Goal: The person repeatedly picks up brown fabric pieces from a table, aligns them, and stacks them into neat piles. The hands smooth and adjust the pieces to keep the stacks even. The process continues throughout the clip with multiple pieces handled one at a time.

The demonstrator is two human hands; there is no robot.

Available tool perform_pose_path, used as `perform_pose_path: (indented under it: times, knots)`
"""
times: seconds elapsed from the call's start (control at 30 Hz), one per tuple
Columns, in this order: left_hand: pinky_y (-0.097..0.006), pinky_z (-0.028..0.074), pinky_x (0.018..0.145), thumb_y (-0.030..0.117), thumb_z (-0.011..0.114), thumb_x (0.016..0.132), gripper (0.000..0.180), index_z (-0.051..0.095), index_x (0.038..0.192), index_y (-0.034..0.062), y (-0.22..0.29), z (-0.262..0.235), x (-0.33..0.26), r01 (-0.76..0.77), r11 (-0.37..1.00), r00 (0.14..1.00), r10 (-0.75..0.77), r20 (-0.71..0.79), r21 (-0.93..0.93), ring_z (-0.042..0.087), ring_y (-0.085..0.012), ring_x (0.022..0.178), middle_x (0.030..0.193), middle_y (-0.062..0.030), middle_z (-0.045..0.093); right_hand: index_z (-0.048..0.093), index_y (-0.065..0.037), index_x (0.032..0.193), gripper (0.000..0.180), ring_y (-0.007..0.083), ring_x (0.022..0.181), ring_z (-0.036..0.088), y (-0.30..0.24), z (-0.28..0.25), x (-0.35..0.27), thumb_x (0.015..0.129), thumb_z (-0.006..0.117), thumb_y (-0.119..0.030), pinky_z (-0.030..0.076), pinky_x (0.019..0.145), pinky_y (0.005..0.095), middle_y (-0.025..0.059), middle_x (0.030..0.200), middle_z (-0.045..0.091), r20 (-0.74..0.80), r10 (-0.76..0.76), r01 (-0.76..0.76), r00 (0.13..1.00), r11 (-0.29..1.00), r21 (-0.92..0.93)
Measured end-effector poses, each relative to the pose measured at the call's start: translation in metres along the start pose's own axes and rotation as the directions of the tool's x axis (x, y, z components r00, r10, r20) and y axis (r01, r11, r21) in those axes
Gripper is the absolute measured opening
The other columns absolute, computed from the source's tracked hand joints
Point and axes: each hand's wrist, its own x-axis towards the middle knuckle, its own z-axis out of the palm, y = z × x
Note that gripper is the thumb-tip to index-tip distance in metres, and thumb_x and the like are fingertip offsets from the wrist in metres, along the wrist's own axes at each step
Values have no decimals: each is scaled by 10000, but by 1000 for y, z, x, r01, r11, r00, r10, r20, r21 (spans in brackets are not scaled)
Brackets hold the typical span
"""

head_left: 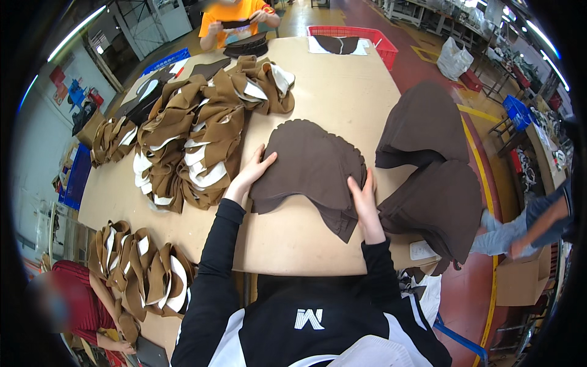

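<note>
A stack of dark brown cut fabric pieces [312, 165] lies in front of me on the tan table [342, 85]. My left hand [252, 173] rests flat against the stack's left edge, fingers spread. My right hand [364, 199] lies on the stack's right edge, fingers together and pointing away. Neither hand lifts anything; both press at the sides of the pile.
Two taller dark brown stacks [428, 165] sit at the right. Piles of folded light brown and white pieces [195, 134] fill the left; more [143, 272] lie at lower left. A person in orange [235, 18] stands at the far end by a red basket [367, 37]. Another person's arm [538, 223] is at right.
</note>
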Motion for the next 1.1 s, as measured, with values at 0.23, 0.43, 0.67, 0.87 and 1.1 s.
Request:
perform_pose_path:
  times: [0.23, 0.43, 0.67, 0.87, 1.1]
  knots:
    - [-332, 398, 1123, 226, 801, 869, 936, 249, 1597, 21, -2, 9, -5, -81, 935, 983, 132, 126, -344, 452, -245, 1389, 1544, -176, 425, 48, -67, 1623, 1011, 293, 1444, 326, 1, -7, -4, 937, 706, -414, 260, 1181, 428, 225, 1564, 312, 62, 193, -195, 979, 813, 549]
    - [-363, 298, 1185, 252, 829, 811, 996, 264, 1616, 98, -7, 5, 18, -255, 967, 933, 243, 266, 13, 377, -273, 1435, 1570, -193, 389, 478, -2, 1418, 774, 187, 1072, 593, 2, -13, 31, 900, 701, -533, 442, 915, 287, 97, 1236, 621, 148, 321, -352, 935, 812, 465]
    - [-484, 241, 1215, 512, 778, 804, 947, 370, 1578, 149, 29, 52, -11, -215, 847, 972, 136, 192, 487, 309, -443, 1467, 1576, -215, 397, 482, 57, 1444, 765, 332, 1275, 530, 5, -10, 11, 917, 725, -442, 406, 1095, 394, 230, 1369, 509, -24, 20, -21, 1000, 1000, -15]
    - [-476, 265, 1213, 413, 778, 841, 769, 505, 1482, 85, -2, 45, -65, -324, 865, 938, 346, 11, 383, 312, -412, 1485, 1576, -175, 424, 492, 50, 1432, 644, 374, 1255, 541, -5, -12, -11, 957, 689, -337, 416, 1085, 414, 234, 1363, 530, 27, -212, 213, 977, 954, -212]
    - [-409, 423, 1079, 217, 838, 783, 613, 639, 1324, 7, 6, 48, -165, -107, 878, 923, 262, -281, 466, 542, -309, 1241, 1329, -141, 579, 518, -2, 1430, 551, 370, 1364, 465, -55, -12, -38, 940, 678, -198, 366, 1132, 465, 187, 1444, 525, 74, -581, 554, 810, 719, -420]
